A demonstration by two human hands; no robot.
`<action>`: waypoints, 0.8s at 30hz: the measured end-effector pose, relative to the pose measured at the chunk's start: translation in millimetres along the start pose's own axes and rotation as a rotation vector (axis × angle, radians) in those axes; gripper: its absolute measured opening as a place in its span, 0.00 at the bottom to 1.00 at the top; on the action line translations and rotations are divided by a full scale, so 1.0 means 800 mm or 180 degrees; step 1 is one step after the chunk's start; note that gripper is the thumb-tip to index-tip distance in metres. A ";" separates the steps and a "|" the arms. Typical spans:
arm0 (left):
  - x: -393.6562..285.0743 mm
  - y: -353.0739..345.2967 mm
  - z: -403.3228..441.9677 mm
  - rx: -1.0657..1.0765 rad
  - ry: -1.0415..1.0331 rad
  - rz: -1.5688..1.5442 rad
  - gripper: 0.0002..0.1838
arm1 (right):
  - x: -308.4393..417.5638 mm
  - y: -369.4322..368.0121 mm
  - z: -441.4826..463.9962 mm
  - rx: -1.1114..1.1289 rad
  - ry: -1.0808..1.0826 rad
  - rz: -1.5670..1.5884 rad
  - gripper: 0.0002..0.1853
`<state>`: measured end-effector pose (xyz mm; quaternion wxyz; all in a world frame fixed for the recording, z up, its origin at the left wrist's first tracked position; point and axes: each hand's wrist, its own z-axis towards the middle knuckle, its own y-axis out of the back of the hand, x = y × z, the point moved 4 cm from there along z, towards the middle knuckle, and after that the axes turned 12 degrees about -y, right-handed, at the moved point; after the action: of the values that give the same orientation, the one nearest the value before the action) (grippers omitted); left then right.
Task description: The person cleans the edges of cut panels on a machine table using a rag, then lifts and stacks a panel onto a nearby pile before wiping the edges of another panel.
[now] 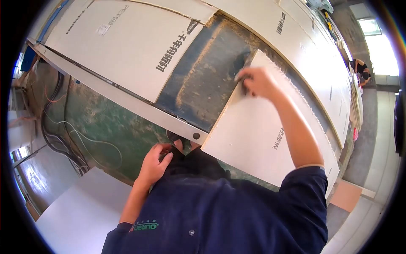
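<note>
My right hand (259,82) is closed round a small dark object, blurred and mostly hidden by the fingers, at the left edge of a white panel (249,127). This panel lies tilted across the bench, with a rough, fuzzy far edge and printed characters near its right part. My left hand (155,164) hangs by my dark trousers, fingers loosely bent and thumb apart, with nothing visible in it. Left of the panel shows the dark bench surface (207,70), streaked with sawdust.
Another printed white panel (122,42) lies at the left, and a long one (304,51) stretches along the far side. A metal rail (122,99) edges the bench. Cables (55,110) run over the green floor. A person (360,72) is at the far right.
</note>
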<state>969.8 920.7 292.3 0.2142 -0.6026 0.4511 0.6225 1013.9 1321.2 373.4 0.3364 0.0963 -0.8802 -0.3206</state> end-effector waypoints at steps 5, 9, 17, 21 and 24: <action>0.006 -0.002 -0.001 0.0014 -0.0027 -0.0038 0.15 | 0.023 -0.076 -0.077 0.0338 0.0767 -0.0292 0.14; -0.007 0.001 0.005 0.0040 -0.0056 0.0043 0.15 | -0.012 -0.005 0.004 -0.0170 -0.0140 0.0302 0.16; 0.003 0.002 0.005 -0.0006 0.0010 -0.0091 0.16 | 0.023 -0.111 -0.103 0.0077 0.1291 -0.0748 0.14; -0.001 0.002 0.013 0.0027 -0.0019 -0.0047 0.16 | 0.013 -0.080 -0.070 -0.0422 0.1101 -0.0965 0.16; -0.002 0.002 0.013 0.0026 -0.0074 0.0008 0.16 | 0.001 -0.005 -0.012 -0.0548 -0.0031 0.0044 0.14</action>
<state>962.7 928.5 292.8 0.2211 -0.5938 0.4518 0.6279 1019.4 1312.6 377.0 0.3413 0.0594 -0.8517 -0.3932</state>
